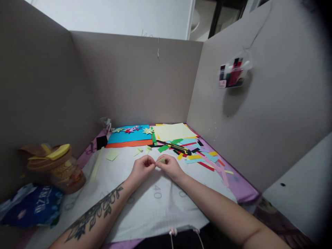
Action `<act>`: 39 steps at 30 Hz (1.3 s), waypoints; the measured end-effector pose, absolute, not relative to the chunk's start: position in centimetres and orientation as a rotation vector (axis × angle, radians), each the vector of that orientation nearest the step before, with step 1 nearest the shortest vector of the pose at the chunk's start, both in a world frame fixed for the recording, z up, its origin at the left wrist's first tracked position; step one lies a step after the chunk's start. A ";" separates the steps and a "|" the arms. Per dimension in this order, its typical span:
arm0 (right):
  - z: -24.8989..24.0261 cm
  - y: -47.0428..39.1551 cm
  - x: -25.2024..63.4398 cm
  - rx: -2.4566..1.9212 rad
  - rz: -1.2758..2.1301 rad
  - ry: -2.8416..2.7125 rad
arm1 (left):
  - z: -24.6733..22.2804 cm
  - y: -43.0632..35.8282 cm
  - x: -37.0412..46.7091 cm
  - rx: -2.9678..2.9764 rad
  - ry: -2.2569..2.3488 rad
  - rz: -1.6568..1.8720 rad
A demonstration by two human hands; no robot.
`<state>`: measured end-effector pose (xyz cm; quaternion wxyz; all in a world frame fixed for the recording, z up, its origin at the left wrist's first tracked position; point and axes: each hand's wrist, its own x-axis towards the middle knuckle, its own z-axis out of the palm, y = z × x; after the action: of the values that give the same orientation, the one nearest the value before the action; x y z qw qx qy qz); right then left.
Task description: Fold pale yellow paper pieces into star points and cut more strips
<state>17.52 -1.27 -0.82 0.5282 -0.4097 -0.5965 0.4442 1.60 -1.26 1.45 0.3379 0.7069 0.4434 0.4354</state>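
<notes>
Fingertips meeting, my left hand point(143, 168) and my right hand point(169, 166) pinch a small piece of pale yellow paper point(162, 160) over the white sheet. Most of the paper is hidden by the fingers. Just beyond the hands lie two small folded yellow paper pieces point(139, 151). A pale yellow paper square point(112, 155) rests to the left, near a long pale yellow strip point(97, 164). Folded paper stars point(148, 130) sit on blue paper point(121, 137) at the back.
Coloured paper scraps point(204, 157) and a black-and-yellow utility knife point(179, 149) lie at the right. Behind them are stacked yellow sheets point(175, 131). A lidded cup point(68, 173) and a blue packet point(33, 205) stand at the left. Grey panels point(135, 79) enclose the table.
</notes>
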 end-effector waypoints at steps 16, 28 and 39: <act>-0.7 0.7 19.1 -0.948 1.065 -1.164 | 1.2 -0.2 1.3 1.591 1.168 1.184; -1.2 -0.4 17.7 -1.106 1.058 -1.441 | 0.5 -0.1 1.2 1.711 1.121 1.067; -1.0 -0.8 17.4 -1.132 1.162 -1.414 | 0.6 -0.4 1.5 1.570 1.089 0.942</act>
<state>17.43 -0.76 -0.97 0.4751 -0.4629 -0.5781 0.4751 1.52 -0.42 0.56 0.4845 0.6448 0.4472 0.3868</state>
